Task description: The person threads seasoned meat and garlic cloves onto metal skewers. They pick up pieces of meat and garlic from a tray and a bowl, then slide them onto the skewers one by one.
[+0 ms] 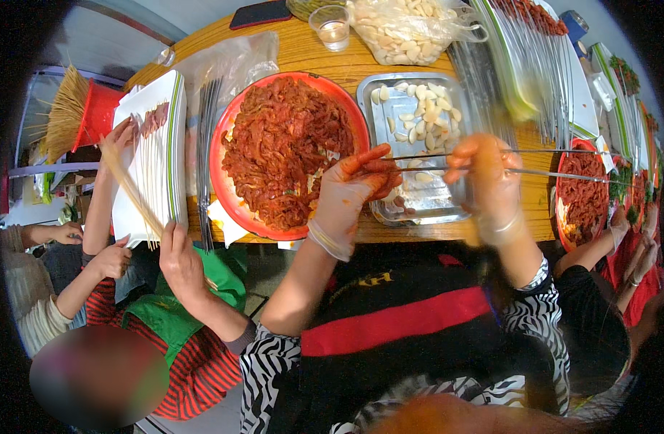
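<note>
My left hand, in a clear glove stained orange-red, is closed at the left ends of two long metal skewers. A reddish smear or bit of meat shows by its fingertips. My right hand, gloved and blurred by motion, has its fingers bent round the same skewers farther right. Both hands are above a metal tray with peeled garlic cloves. To the left of my left hand is a round red tray heaped with red marinated meat strips.
A co-worker at left holds wooden skewers beside a white tray. Metal skewers lie between the trays. Behind are a plastic cup, a garlic bag and a phone. More skewers, meat and co-workers' hands are at right.
</note>
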The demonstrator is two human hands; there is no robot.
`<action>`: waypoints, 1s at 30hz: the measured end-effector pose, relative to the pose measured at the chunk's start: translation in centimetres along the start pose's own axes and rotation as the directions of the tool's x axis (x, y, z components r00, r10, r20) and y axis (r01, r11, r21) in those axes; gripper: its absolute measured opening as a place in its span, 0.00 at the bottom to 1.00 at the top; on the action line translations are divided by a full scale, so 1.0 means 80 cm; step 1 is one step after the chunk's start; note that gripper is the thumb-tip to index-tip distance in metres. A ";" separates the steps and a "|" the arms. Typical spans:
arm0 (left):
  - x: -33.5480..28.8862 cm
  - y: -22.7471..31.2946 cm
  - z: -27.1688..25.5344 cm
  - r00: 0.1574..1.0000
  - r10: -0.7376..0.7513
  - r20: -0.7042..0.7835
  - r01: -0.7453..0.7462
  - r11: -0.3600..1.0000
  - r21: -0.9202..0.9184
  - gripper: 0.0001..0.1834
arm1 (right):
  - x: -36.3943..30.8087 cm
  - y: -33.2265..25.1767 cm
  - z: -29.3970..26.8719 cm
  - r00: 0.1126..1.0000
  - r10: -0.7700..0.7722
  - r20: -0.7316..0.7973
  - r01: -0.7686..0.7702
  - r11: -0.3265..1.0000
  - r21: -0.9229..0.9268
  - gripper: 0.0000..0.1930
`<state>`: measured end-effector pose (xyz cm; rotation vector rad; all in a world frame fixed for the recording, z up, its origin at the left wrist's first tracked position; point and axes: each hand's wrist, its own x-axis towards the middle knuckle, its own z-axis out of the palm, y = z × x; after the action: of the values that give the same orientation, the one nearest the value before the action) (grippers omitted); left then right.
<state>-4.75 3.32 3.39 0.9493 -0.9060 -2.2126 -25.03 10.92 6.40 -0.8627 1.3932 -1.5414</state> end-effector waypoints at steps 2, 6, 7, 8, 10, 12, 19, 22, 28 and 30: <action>0.002 -0.005 -0.003 0.999 0.012 0.049 -0.007 0.995 -0.098 0.23 | -0.003 0.006 -0.002 0.999 -0.052 0.014 0.051 0.998 0.027 0.23; 0.003 -0.002 -0.005 0.995 -0.018 0.100 0.029 0.994 -0.110 0.23 | -0.009 0.012 -0.004 0.990 -0.140 0.031 0.138 0.988 0.069 0.23; 0.002 0.003 -0.004 0.995 -0.051 0.086 0.061 0.991 -0.117 0.23 | -0.011 0.012 -0.003 0.989 -0.148 0.026 0.146 0.987 0.071 0.23; 0.000 0.007 -0.003 0.994 -0.083 0.070 0.091 0.988 -0.124 0.22 | -0.013 0.012 0.000 0.989 -0.147 0.017 0.145 0.987 0.064 0.21; 0.000 0.009 -0.001 0.993 -0.109 0.048 0.114 0.985 -0.126 0.21 | -0.017 0.013 0.005 0.990 -0.143 0.000 0.143 0.988 0.049 0.19; 0.000 0.008 -0.004 0.992 -0.120 0.032 0.123 0.985 -0.123 0.20 | -0.022 0.004 0.014 0.990 -0.138 0.011 0.138 0.990 0.013 0.20; 0.004 0.010 -0.016 0.986 -0.056 -0.156 0.022 0.976 -0.215 0.16 | -0.047 -0.019 0.008 0.932 -0.302 0.202 0.352 0.886 -0.301 0.23; 0.011 0.010 -0.021 0.987 0.031 -0.155 -0.064 0.975 -0.212 0.17 | -0.049 -0.024 0.012 0.843 -0.367 0.393 0.516 0.757 -0.400 0.12; 0.012 0.021 -0.011 0.979 0.095 -0.183 -0.135 0.965 -0.223 0.16 | -0.040 -0.010 0.017 0.757 -0.431 0.490 0.644 0.614 -0.455 0.11; 0.016 0.017 -0.010 0.980 0.122 -0.158 -0.157 0.961 -0.229 0.15 | -0.037 0.003 0.015 0.731 -0.479 0.486 0.681 0.556 -0.477 0.10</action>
<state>-4.56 1.31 3.54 0.8864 -0.6037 -2.0493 -22.72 13.14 6.46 -2.0948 1.4759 -1.2798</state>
